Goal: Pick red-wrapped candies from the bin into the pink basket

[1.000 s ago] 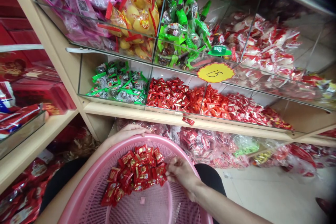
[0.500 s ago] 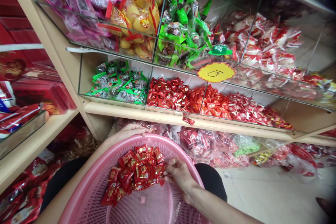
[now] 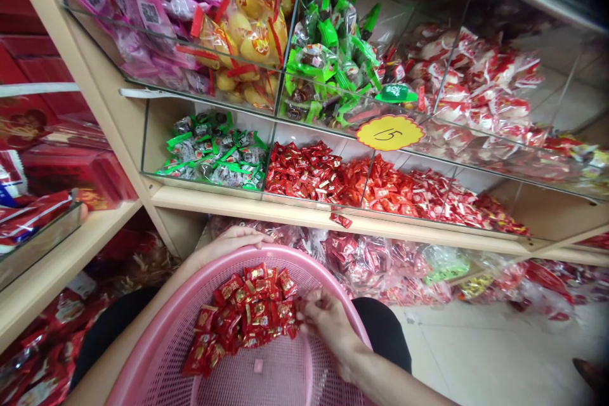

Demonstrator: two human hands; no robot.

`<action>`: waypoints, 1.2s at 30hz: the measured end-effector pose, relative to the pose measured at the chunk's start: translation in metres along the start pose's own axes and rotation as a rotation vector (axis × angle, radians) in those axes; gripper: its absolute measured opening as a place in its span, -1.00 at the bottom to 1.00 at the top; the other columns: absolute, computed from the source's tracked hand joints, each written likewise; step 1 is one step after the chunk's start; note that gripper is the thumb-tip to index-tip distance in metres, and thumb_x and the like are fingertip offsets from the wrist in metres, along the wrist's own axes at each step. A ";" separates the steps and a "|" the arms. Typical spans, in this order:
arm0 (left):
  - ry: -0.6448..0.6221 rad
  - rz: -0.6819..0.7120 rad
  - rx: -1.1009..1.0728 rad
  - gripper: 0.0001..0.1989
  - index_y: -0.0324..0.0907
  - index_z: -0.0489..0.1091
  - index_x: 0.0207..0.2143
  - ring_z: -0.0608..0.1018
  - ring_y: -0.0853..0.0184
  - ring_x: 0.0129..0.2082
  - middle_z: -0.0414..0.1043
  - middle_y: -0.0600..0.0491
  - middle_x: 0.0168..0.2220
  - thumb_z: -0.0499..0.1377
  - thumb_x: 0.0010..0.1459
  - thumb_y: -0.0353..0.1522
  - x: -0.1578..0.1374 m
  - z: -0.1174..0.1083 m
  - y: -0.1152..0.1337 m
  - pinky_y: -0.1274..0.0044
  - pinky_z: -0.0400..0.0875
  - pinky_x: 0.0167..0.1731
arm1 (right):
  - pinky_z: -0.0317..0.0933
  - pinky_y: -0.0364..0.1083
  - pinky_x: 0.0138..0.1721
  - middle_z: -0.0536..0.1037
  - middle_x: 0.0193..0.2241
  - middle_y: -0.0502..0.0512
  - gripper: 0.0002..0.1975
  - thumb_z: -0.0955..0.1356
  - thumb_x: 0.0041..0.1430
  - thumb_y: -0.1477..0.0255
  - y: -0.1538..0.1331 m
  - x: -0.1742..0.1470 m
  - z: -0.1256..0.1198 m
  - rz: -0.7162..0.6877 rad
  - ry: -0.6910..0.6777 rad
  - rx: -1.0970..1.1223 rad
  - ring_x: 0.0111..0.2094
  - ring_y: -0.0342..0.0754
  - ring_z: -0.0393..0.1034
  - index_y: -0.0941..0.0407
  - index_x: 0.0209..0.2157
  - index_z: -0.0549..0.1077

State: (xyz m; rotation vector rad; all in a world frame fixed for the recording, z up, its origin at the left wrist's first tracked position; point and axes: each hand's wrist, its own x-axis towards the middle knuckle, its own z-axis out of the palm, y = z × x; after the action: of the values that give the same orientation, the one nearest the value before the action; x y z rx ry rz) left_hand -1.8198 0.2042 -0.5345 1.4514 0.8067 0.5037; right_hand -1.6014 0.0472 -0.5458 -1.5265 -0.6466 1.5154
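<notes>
A pink plastic basket with mesh sides sits between the person's knees. Inside it lies a heap of red-and-gold wrapped candies. My left hand rests along the basket's far-left rim with its fingers stretched out. Reaching into the basket from the right, my right hand has its fingers closed at the right edge of the heap, on a red wrapped candy. Most of that candy is hidden by the fingers.
Shelf bins ahead hold green-wrapped sweets, red candies and white-and-red packets. One loose candy lies on the wooden ledge. Plastic bags of sweets are below. A yellow price tag hangs in front.
Hardly anything differs. My right hand shifts very slightly at the heap's edge, its fingers still closed; my left hand stays at the rim.
</notes>
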 end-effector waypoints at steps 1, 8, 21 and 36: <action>0.000 0.009 -0.007 -0.68 -0.26 0.47 -0.40 0.42 0.20 -0.03 0.42 -0.05 -0.05 0.14 0.06 -0.16 0.000 0.000 -0.001 0.45 0.23 0.01 | 0.16 -0.21 -0.51 0.37 -0.61 -0.07 -0.82 0.34 -0.12 0.47 -0.003 -0.002 0.000 -0.027 -0.009 -0.018 -0.56 -0.20 0.28 0.11 -0.49 0.21; 0.021 0.029 -0.022 -0.67 -0.26 0.43 -0.48 0.45 0.21 -0.08 0.41 -0.04 -0.04 0.14 0.05 -0.15 0.002 0.002 -0.004 0.45 0.26 -0.06 | 0.18 -0.14 -0.38 0.37 -0.49 -0.01 -0.93 0.29 -0.03 0.46 -0.084 0.012 0.002 -0.748 -0.042 -0.396 -0.45 -0.15 0.26 0.11 -0.46 0.25; 0.000 0.029 -0.034 -0.68 -0.25 0.41 -0.48 0.41 0.19 0.00 0.40 -0.03 -0.02 0.15 0.04 -0.14 0.002 -0.001 -0.002 0.45 0.20 0.00 | 0.15 -0.17 -0.41 0.45 -0.44 -0.01 -0.83 0.32 -0.08 0.50 -0.206 0.104 0.013 -0.877 0.208 -1.184 -0.44 -0.14 0.31 0.09 -0.39 0.25; 0.025 0.035 -0.038 -0.71 -0.25 0.44 -0.48 0.46 0.24 -0.13 0.46 -0.03 -0.12 0.17 0.01 -0.17 0.001 0.001 -0.004 0.48 0.26 -0.08 | 0.23 -0.09 -0.33 0.48 -0.24 0.25 -0.68 0.34 -0.07 0.53 -0.211 0.098 0.038 -0.570 0.353 -1.523 -0.22 0.11 0.42 0.16 -0.19 0.33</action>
State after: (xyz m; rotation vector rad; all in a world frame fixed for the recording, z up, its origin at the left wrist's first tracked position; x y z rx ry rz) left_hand -1.8193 0.2037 -0.5390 1.4286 0.7883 0.5621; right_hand -1.5814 0.2415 -0.4137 -2.2096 -2.0242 0.0854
